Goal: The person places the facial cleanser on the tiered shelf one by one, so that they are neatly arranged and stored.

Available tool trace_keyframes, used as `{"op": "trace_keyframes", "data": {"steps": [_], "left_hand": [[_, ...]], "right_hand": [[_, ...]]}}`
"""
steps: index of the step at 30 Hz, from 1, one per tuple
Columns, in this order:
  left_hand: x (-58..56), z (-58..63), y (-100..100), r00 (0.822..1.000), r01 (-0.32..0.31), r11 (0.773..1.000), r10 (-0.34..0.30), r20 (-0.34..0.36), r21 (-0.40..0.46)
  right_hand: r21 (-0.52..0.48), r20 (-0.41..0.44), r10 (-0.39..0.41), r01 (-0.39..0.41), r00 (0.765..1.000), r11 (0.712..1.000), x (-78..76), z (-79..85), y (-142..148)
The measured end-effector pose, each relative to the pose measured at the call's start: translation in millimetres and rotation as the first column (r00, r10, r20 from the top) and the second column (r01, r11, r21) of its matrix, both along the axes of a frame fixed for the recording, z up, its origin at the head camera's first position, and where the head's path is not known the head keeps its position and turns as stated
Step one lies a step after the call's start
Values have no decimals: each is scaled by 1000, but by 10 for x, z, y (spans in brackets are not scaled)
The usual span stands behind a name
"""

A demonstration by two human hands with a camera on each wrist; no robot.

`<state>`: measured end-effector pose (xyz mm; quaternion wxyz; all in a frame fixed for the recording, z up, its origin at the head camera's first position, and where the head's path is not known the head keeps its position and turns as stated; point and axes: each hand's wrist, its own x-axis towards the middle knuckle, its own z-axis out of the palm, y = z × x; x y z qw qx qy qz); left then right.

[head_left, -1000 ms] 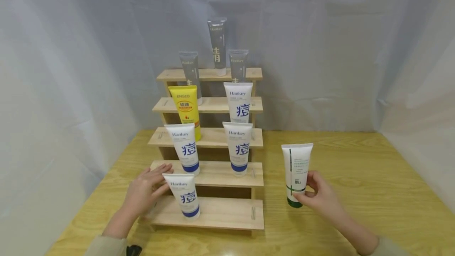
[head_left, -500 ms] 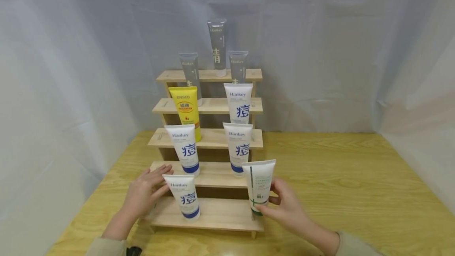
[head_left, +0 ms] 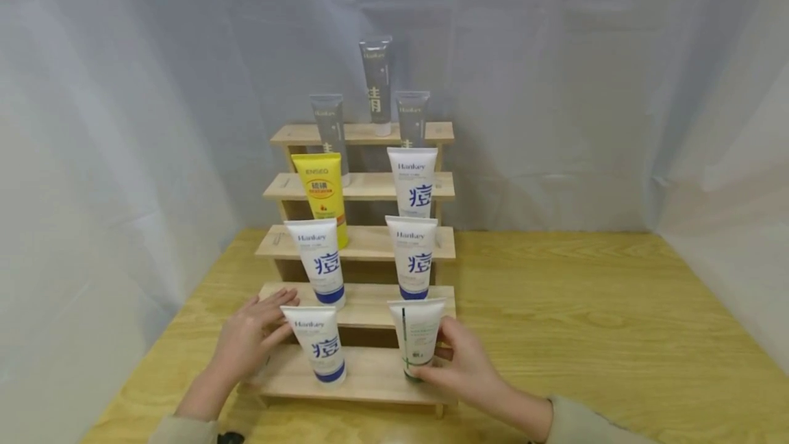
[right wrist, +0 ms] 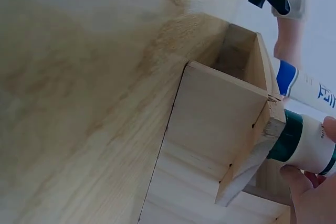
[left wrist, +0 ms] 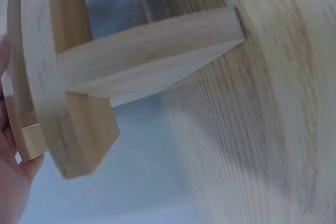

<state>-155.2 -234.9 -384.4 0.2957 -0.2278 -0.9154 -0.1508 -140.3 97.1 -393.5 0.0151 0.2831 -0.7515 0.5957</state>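
A white squeeze tube (head_left: pixel 418 334) with a dark green cap is upright at the right part of the bottom step of a wooden tiered stand (head_left: pixel 370 389). My right hand (head_left: pixel 465 365) grips it low down, thumb in front. In the right wrist view, the green cap (right wrist: pixel 288 136) is at the step's board; I cannot tell if it bears on it. My left hand (head_left: pixel 249 331) rests on the stand's left side, fingers laid out along the second step. Beside it, a white tube with a blue cap (head_left: pixel 318 348) stands on the bottom step.
Higher steps carry two more blue-capped white tubes (head_left: pixel 314 259) on the left and right, another (head_left: pixel 411 183) behind, a yellow tube (head_left: pixel 322 190) and several grey tubes (head_left: pixel 377 84). The wooden table (head_left: pixel 585 314) extends right. A pale curtain (head_left: pixel 555 88) hangs behind.
My right hand has carried the green-capped tube leftward from over the table to the bottom step's right part. My left hand has stayed at the stand.
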Motion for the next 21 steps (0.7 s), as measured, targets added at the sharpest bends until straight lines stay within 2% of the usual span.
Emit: {"op": "trace_keyframes", "data": {"steps": [9, 21], "left_hand": [[19, -6, 15, 1000, 15, 1000, -15, -14, 9], [-3, -13, 1, 1000, 16, 1000, -16, -24, 12]], "right_hand": [[106, -28, -37, 40, 999, 994, 11, -40, -31], [123, -5, -39, 40, 999, 992, 2, -26, -35]]}}
